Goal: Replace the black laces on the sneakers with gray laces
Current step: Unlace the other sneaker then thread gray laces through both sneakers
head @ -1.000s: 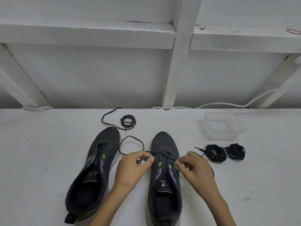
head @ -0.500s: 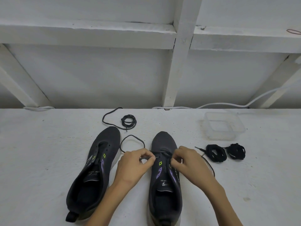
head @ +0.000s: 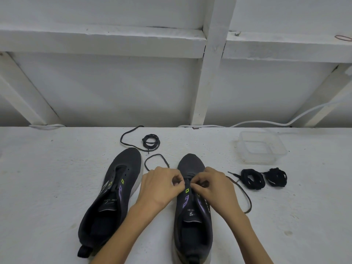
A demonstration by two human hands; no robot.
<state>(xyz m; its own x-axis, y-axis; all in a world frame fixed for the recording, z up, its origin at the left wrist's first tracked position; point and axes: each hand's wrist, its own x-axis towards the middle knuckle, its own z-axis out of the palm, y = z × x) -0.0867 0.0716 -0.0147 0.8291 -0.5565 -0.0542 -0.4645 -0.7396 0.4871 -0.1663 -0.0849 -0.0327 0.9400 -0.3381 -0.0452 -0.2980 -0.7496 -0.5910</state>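
Observation:
Two dark sneakers with purple and green marks stand side by side on the white surface. The left sneaker point(head: 112, 197) has no lace in it. Over the front eyelets of the right sneaker point(head: 192, 216), my left hand point(head: 162, 187) and my right hand point(head: 213, 185) each pinch a dark gray lace point(head: 157, 159). That lace loops out to the left of the toe and trails right past my right wrist. A coiled gray lace point(head: 151, 141) lies behind the left sneaker. Two bundled black laces point(head: 263, 179) lie to the right.
A clear plastic container point(head: 262, 147) stands at the back right, behind the black bundles. A white cable point(head: 266, 121) runs along the back edge of the surface, under white beams and a wall.
Both hands have moved inward and forward along the right sneaker until their fingertips nearly meet over the front eyelets. The lace loop at the left has shifted slightly.

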